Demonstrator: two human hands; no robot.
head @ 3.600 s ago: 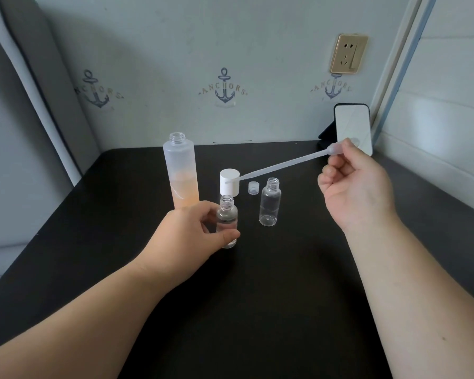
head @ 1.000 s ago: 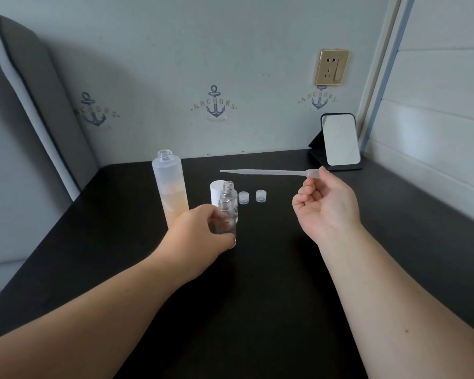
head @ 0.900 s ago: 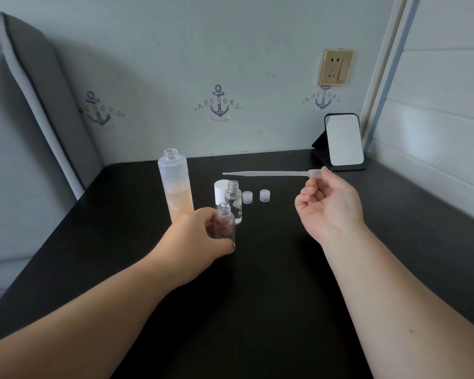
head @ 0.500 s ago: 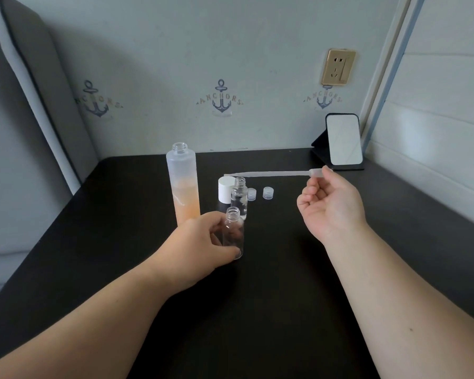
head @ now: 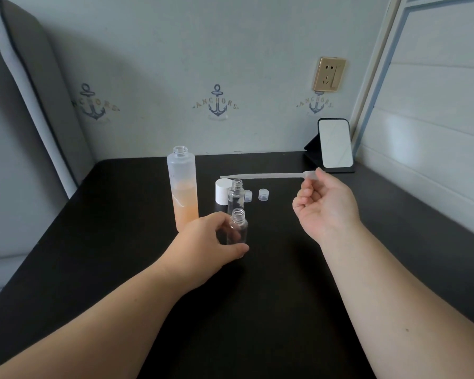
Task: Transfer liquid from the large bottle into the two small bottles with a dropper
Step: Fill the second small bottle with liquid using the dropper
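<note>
- My left hand (head: 203, 247) sits at centre frame, fingers curled around a small clear plastic bottle (head: 238, 231) standing uncapped on the black counter (head: 107, 242); I cannot make out any liquid in it, so I judge it not yet filled.
- My right hand (head: 326, 209), right of centre, pinches the bulb of a long translucent plastic dropper (head: 268, 175), held roughly level with its tip pointing left, above the second bottle.
- That second small clear bottle (head: 236, 195) stands just behind the held one, also open; whether it carries liquid I cannot tell.
- The tall frosted large bottle with peach-coloured liquid (head: 182, 190) stands open to the left, near my left hand, roughly half full.
- A white cylindrical cap (head: 221, 191) and two small clear caps (head: 262, 194) lie behind the small bottles, so capping remains.
- My judgement: the next draw from the large bottle is still ahead, with at least one small bottle left to fill.
</note>
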